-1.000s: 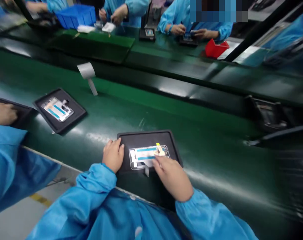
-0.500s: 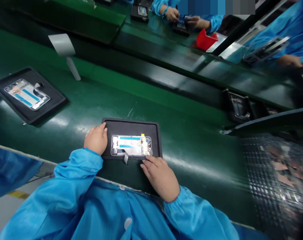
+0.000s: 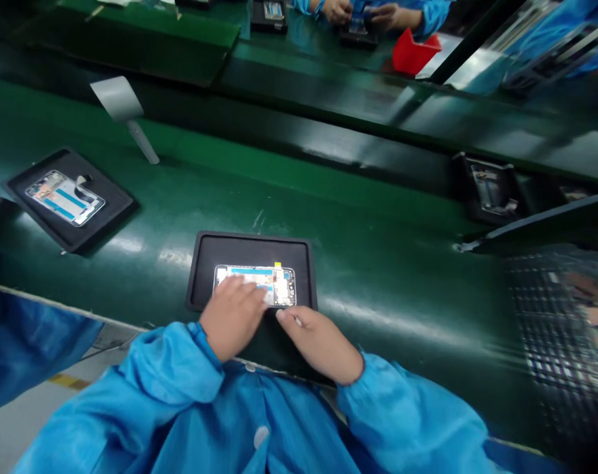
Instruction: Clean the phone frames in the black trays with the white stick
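A smartphone body without its back cover point(image 3: 285, 286) lies in a shallow black tray point(image 3: 252, 249), its circuit board at the right and blue strips along the middle. A yellow tab sticks out at its top edge. Across the phone's left part lies my left hand point(image 3: 234, 316), fingers stretched out and hiding that end and the flat cable there. My right hand point(image 3: 321, 339) is at the tray's near edge by the phone's lower right corner. Its fingers are curled in against the thumb, and what they hold, if anything, cannot be made out.
Another opened phone point(image 3: 64, 197) rests in a black tray point(image 3: 112, 214) at left. Behind stands a grey scanner-like device point(image 3: 124, 108). Clear blister trays point(image 3: 550, 316) and a metal bar point(image 3: 525, 220) are at right. Across the bench are a co-worker's hands point(image 3: 360, 14) and a red bin point(image 3: 414, 52).
My left hand has left the tray's left edge and moved right over the phone. My right hand's fingers have curled in, staying near the tray's lower right. The view has shifted slightly.
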A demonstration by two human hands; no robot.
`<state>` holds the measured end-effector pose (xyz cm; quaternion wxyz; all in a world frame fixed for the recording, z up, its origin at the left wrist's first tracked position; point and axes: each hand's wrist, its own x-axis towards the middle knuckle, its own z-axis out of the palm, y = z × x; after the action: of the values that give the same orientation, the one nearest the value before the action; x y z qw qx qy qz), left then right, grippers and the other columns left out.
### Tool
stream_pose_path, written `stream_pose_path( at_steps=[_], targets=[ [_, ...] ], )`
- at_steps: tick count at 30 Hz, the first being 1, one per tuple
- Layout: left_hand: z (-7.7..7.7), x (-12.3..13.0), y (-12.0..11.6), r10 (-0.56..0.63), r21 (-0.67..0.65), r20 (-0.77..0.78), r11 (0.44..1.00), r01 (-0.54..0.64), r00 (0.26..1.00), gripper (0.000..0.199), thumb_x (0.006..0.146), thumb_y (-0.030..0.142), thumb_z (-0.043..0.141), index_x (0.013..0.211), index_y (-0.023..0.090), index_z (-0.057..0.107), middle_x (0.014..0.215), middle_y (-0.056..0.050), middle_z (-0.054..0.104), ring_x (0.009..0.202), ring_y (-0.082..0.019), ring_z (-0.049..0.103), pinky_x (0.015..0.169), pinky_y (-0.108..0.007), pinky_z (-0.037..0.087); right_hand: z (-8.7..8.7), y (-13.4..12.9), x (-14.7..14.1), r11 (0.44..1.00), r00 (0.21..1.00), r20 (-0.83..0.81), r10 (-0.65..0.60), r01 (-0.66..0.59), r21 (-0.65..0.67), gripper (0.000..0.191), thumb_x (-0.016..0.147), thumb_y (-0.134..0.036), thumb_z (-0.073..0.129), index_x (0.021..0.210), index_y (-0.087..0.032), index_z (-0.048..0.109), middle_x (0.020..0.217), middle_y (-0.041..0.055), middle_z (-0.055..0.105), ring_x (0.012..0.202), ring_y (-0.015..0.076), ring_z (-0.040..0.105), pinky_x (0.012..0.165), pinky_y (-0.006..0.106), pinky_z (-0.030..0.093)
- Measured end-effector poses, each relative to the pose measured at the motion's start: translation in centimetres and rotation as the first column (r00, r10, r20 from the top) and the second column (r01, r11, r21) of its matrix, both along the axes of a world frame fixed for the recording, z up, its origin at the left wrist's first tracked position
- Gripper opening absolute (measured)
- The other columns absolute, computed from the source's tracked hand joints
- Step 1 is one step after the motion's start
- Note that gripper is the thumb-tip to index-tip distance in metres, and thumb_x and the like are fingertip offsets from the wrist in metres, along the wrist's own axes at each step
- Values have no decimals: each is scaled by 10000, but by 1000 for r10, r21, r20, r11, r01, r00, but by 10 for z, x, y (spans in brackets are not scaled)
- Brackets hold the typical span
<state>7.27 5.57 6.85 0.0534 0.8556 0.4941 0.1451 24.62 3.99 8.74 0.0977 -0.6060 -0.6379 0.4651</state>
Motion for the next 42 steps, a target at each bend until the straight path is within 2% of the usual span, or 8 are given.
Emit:
stream_pose_path(
  at_steps=[3, 7, 14, 20, 25, 28, 31, 42],
  targets=[
    [-13, 19, -18, -92, -14, 74, 996, 93, 993, 198, 827, 202, 426, 911, 190, 605, 855, -21, 646, 899, -188, 538, 933, -390, 347, -5, 3, 2, 961, 980, -99, -170, 143, -235, 330, 804, -444, 415, 739, -183, 608, 703, 20, 619, 638, 152, 550, 560, 265, 419],
    [-26, 21, -23, -40, -8, 179, 999, 42, 983, 186, 821, 180, 427, 850, 188, 610, 759, -14, 643, 821, -167, 551, 939, -407, 354, -14, 1, -1, 818, 898, -141, -417, 303, -489, 288, 780, -432, 452, 707, -171, 549, 662, 6, 565, 463, 88, 450, 367, 204, 345],
    [-27, 19, -24, 13, 68, 222, 997, -29, 975, 185, 810, 165, 435, 815, 192, 618, 704, -17, 627, 809, -164, 542, 913, -385, 397, -17, 0, -7, 775, 809, -227, -542, 377, -507, 270, 772, -416, 464, 661, -177, 520, 633, 12, 544, 412, 76, 421, 308, 181, 318],
    [-27, 27, -23, 48, 66, 34, 997, -51, 998, 173, 787, 141, 462, 843, 190, 618, 751, -35, 626, 934, -232, 526, 996, -542, 221, -20, 9, 7, 762, 680, -347, -646, 554, -334, 335, 740, -478, 493, 865, -172, 548, 708, 41, 604, 462, 113, 511, 375, 224, 414],
    [-22, 31, -18, 44, 4, -23, 999, -44, 999, 184, 786, 130, 451, 835, 175, 622, 769, -42, 628, 970, -251, 515, 1011, -570, 153, -31, 8, 6, 617, 580, -448, -681, 783, 76, 371, 816, -479, 398, 996, -171, 498, 728, 34, 636, 595, 139, 592, 598, 296, 490],
    [-20, 32, -16, 47, -14, -37, 999, -47, 998, 194, 793, 129, 439, 828, 175, 623, 766, -42, 631, 958, -246, 520, 1016, -568, 140, -46, 3, 0, 547, 635, -513, -577, 768, 335, 294, 849, -411, 369, 1001, -181, 469, 780, 47, 646, 684, 156, 610, 674, 338, 483],
    [-18, 34, -15, 57, -38, -57, 998, -59, 997, 198, 794, 128, 433, 819, 175, 623, 756, -44, 631, 946, -243, 522, 1017, -567, 139, -59, 0, -4, 540, 712, -534, -456, 698, 470, 230, 863, -340, 362, 1020, -193, 443, 818, 57, 645, 714, 164, 616, 666, 351, 486],
    [-13, 34, -11, 14, -101, -109, 995, -25, 994, 206, 782, 100, 426, 802, 179, 615, 745, -47, 624, 882, -225, 530, 994, -545, 209, -70, -4, -4, 495, 818, -452, -356, 575, 651, 189, 866, -267, 348, 1037, -212, 406, 811, 57, 644, 736, 175, 625, 688, 386, 500]
  ],
)
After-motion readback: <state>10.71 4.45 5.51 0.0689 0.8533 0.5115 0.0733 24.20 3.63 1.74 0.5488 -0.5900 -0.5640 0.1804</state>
